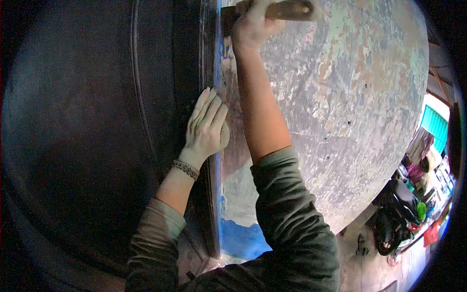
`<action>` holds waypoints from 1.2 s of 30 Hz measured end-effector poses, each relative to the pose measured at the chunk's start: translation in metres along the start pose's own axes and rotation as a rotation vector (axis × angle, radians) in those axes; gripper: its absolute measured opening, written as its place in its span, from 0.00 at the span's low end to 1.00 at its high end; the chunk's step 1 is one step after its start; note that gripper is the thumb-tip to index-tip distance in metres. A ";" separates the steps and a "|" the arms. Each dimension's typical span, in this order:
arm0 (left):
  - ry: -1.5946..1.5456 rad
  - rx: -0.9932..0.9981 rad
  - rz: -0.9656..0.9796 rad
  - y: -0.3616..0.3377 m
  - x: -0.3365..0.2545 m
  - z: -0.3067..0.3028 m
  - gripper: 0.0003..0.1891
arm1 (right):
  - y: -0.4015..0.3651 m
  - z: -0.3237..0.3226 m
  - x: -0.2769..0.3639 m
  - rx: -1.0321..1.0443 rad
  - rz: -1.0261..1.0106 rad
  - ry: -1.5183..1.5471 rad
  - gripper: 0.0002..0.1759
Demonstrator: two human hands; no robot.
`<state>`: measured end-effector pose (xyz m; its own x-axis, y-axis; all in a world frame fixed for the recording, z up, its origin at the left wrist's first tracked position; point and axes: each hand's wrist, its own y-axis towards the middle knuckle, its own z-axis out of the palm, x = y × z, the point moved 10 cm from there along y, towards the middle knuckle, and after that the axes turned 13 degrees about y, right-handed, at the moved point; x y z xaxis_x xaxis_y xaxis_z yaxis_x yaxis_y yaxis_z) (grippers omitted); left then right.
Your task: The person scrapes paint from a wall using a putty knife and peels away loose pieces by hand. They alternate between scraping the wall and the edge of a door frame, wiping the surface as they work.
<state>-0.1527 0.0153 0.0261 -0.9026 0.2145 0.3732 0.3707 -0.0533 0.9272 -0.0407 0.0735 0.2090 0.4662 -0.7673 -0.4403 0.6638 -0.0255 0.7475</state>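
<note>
A tool with a wooden handle, which looks like a scraper (292, 9), is held in my right hand (253, 29) at the top of the view. Its dark flat end points left, close to the edge where the wall (316, 112) meets a dark wooden frame (208, 63). My fingers wrap round it, and part of it is hidden behind them. Lower down, my left hand (209, 121) lies against the frame's edge with fingers stretched upward and nothing held. Both hands look coated with pale dust.
The wall surface is patchy, with worn paint and a blue painted area (243, 237) near the bottom. A dark door panel (82, 121) fills the left side. At the far right stand a motorcycle (394, 214) and piled belongings, with a turquoise corrugated sheet (434, 127) behind.
</note>
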 end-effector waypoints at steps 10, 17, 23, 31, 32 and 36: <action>-0.020 -0.025 0.005 0.001 0.002 -0.001 0.15 | 0.004 -0.011 0.000 -0.088 -0.011 0.246 0.18; -0.029 -0.045 0.009 0.001 0.002 0.000 0.15 | 0.008 -0.028 -0.019 -0.203 0.113 0.443 0.20; -0.025 -0.061 0.000 0.000 0.002 -0.002 0.15 | -0.003 -0.011 0.004 0.016 -0.004 0.304 0.17; -0.039 -0.050 0.002 -0.002 0.002 -0.001 0.15 | 0.001 -0.017 -0.009 -0.104 0.174 0.271 0.18; -0.033 -0.059 0.003 0.000 0.003 -0.001 0.15 | 0.008 -0.022 -0.009 -0.103 0.168 0.273 0.18; -0.035 -0.028 0.009 -0.001 0.002 0.000 0.15 | 0.007 -0.019 0.001 -0.109 0.025 0.142 0.19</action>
<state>-0.1545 0.0161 0.0264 -0.8911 0.2479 0.3802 0.3717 -0.0821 0.9247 -0.0250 0.0845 0.2042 0.5563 -0.6682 -0.4940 0.7070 0.0683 0.7039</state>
